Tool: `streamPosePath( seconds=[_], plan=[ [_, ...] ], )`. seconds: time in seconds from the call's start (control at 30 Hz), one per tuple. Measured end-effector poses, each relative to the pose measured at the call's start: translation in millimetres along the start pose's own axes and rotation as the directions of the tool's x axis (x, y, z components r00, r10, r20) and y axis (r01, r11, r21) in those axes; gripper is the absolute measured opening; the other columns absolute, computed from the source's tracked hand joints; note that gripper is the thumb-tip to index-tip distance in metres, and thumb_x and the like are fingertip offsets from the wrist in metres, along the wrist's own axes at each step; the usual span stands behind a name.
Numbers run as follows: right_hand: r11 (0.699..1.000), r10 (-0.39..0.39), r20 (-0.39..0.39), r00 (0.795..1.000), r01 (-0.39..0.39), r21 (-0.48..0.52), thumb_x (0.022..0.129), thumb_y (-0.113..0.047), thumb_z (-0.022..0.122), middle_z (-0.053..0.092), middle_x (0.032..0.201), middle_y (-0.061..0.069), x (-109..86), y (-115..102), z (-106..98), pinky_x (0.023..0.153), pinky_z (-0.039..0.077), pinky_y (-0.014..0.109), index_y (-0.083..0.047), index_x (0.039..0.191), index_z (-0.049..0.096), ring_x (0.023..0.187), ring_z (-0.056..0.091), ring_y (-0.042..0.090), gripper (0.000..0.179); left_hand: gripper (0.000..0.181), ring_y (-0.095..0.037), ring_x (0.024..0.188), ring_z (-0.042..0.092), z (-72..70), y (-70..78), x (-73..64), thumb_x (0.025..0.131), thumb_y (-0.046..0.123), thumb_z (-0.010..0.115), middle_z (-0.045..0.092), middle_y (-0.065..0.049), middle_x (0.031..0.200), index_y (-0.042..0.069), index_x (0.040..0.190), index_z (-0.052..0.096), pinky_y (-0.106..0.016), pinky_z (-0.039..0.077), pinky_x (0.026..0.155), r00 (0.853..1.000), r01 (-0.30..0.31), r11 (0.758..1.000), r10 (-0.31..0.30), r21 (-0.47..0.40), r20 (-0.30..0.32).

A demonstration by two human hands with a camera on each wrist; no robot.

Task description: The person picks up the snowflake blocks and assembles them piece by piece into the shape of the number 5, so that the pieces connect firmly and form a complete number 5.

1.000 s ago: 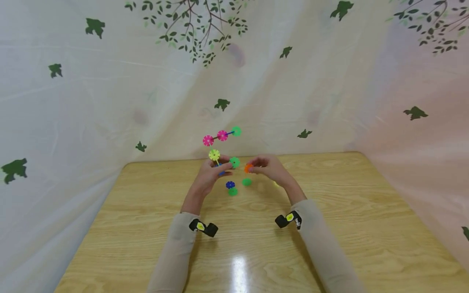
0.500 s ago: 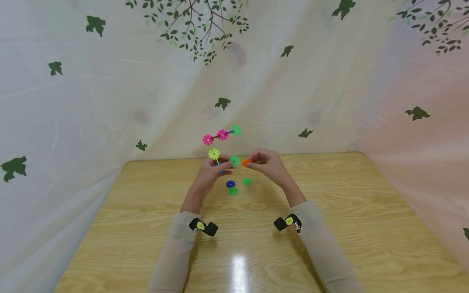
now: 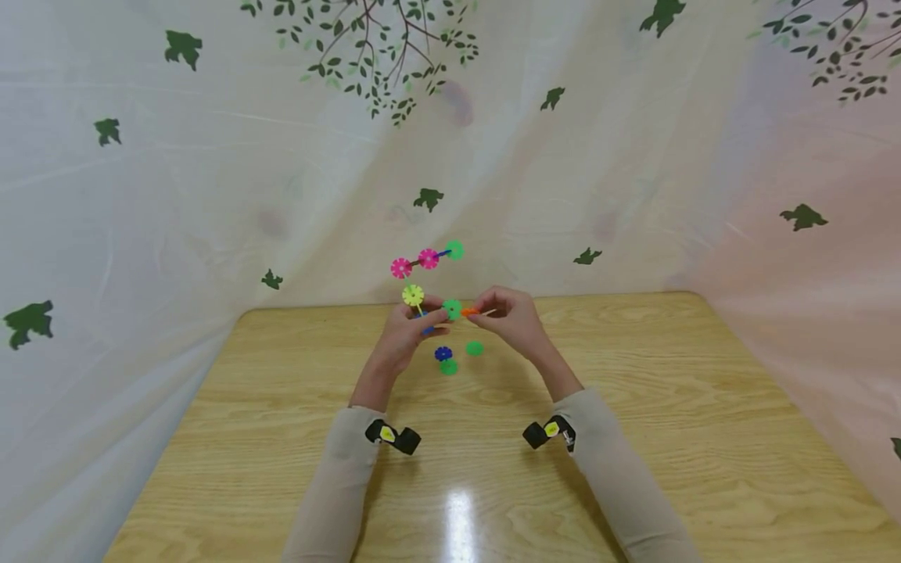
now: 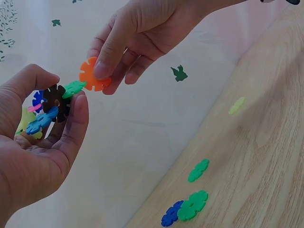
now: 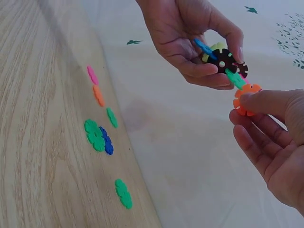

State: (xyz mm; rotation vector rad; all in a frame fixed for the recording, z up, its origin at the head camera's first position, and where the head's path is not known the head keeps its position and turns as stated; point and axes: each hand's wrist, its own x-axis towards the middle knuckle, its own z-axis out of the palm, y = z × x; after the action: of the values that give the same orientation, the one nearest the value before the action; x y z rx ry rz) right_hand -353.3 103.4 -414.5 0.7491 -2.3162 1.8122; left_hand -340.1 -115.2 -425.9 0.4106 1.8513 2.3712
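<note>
My left hand [image 3: 403,338] grips a chain of notched plastic snowflake discs, fingers and thumb around its dark brown disc [image 4: 56,103]. Beyond that hand the chain rises through a yellow disc [image 3: 413,295] and two pink discs [image 3: 428,259] to a green one at its far end. From the brown disc a green disc [image 4: 74,89] sticks out toward the right. My right hand [image 3: 519,322] pinches an orange snowflake disc [image 5: 246,99] between thumb and fingers, its edge right at that green disc's rim. Part of the chain is hidden by the left hand.
Below the hands on the wooden table [image 3: 450,438] lie a blue disc [image 3: 443,353] and several green discs [image 3: 475,348]. Farther off are a yellow disc [image 4: 236,105], a pink disc [image 5: 92,75] and another orange disc [image 5: 98,95]. Behind the table hangs a leaf-printed cloth [image 3: 338,188].
My right hand has moved slightly left and up, bringing the orange disc to the green one and turning it edge-on in the head view. The left hand stays nearly still.
</note>
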Motion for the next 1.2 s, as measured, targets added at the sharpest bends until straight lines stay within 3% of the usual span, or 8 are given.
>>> streamPosePath(
  seconds=[0.27, 0.43, 0.57, 0.73, 0.87, 1.0, 1.2],
  plan=[
    [0.998, -0.048, -0.042, 0.998, 0.049, 0.026, 0.088, 0.009, 0.071, 0.070, 0.102, 0.030, -3.3, -13, 6, 0.077, 0.059, 0.023, 0.010, 0.089, 0.068, 0.089, 0.070, 0.017, 0.004, 0.011, -0.012, 0.087, 0.066, 7.2, -0.6, 0.7, 0.098, -0.002, 0.060, 0.061, -0.002, 0.100, 0.005, 0.106, 0.061, -0.027, 0.061, 0.082, 0.999, -0.017, 0.997, 0.014, -0.070, -0.035],
    [0.996, -0.078, -0.047, 0.996, 0.080, 0.030, 0.089, 0.010, 0.070, 0.070, 0.098, 0.031, -11.6, -35, 9, 0.076, 0.059, 0.024, 0.013, 0.090, 0.069, 0.085, 0.068, 0.012, 0.003, 0.016, -0.010, 0.084, 0.065, 11.6, -1.3, 0.0, 0.096, -0.009, 0.060, 0.061, 0.000, 0.095, 0.006, 0.103, 0.058, -0.025, 0.061, 0.081, 0.997, -0.037, 0.996, 0.031, -0.080, -0.076],
    [0.996, -0.083, -0.053, 0.995, 0.084, 0.008, 0.089, 0.009, 0.071, 0.070, 0.096, 0.031, -13.4, -40, 10, 0.076, 0.057, 0.021, 0.014, 0.092, 0.069, 0.084, 0.067, 0.008, 0.007, 0.017, -0.010, 0.085, 0.067, 11.9, -3.2, 0.8, 0.094, -0.010, 0.063, 0.065, 0.000, 0.094, 0.006, 0.101, 0.060, -0.026, 0.060, 0.083, 0.993, -0.055, 0.997, 0.048, -0.061, -0.106],
    [0.997, -0.074, -0.078, 0.994, 0.074, -0.011, 0.088, 0.004, 0.075, 0.071, 0.095, 0.028, -9.9, -26, 8, 0.073, 0.057, 0.018, 0.009, 0.092, 0.072, 0.078, 0.066, 0.007, 0.007, 0.016, -0.010, 0.086, 0.068, 11.6, -3.9, 1.5, 0.092, -0.007, 0.068, 0.065, -0.001, 0.097, 0.004, 0.102, 0.062, -0.028, 0.060, 0.086, 0.991, -0.059, 0.998, 0.055, -0.032, -0.119],
    [0.994, -0.110, -0.077, 0.991, 0.110, 0.000, 0.088, -0.007, 0.080, 0.072, 0.092, 0.024, -6.6, -8, 5, 0.070, 0.059, 0.021, 0.004, 0.091, 0.075, 0.074, 0.068, 0.009, 0.012, 0.016, -0.010, 0.084, 0.067, 12.3, -2.7, 0.0, 0.091, -0.006, 0.069, 0.064, -0.002, 0.099, 0.002, 0.103, 0.062, -0.028, 0.060, 0.086, 0.991, -0.069, 0.998, 0.069, -0.003, -0.119],
    [0.993, -0.117, -0.067, 0.991, 0.117, -0.004, 0.088, -0.011, 0.081, 0.074, 0.091, 0.024, -7.2, -8, 4, 0.070, 0.060, 0.023, 0.005, 0.090, 0.076, 0.073, 0.069, 0.010, 0.016, 0.017, -0.011, 0.082, 0.067, 12.6, -2.0, -1.6, 0.090, -0.006, 0.070, 0.062, -0.004, 0.101, 0.003, 0.102, 0.062, -0.028, 0.060, 0.085, 0.990, -0.073, 0.997, 0.076, 0.028, -0.119],
    [0.993, -0.115, -0.073, 0.991, 0.114, -0.017, 0.086, -0.005, 0.080, 0.075, 0.091, 0.023, -7.4, -9, 4, 0.068, 0.059, 0.023, 0.004, 0.088, 0.077, 0.072, 0.069, 0.009, 0.010, 0.019, -0.013, 0.084, 0.067, 13.2, -0.6, -3.7, 0.090, -0.004, 0.072, 0.062, -0.004, 0.102, 0.005, 0.103, 0.062, -0.027, 0.060, 0.085, 0.990, -0.065, 0.996, 0.071, 0.053, -0.121]
  ],
)
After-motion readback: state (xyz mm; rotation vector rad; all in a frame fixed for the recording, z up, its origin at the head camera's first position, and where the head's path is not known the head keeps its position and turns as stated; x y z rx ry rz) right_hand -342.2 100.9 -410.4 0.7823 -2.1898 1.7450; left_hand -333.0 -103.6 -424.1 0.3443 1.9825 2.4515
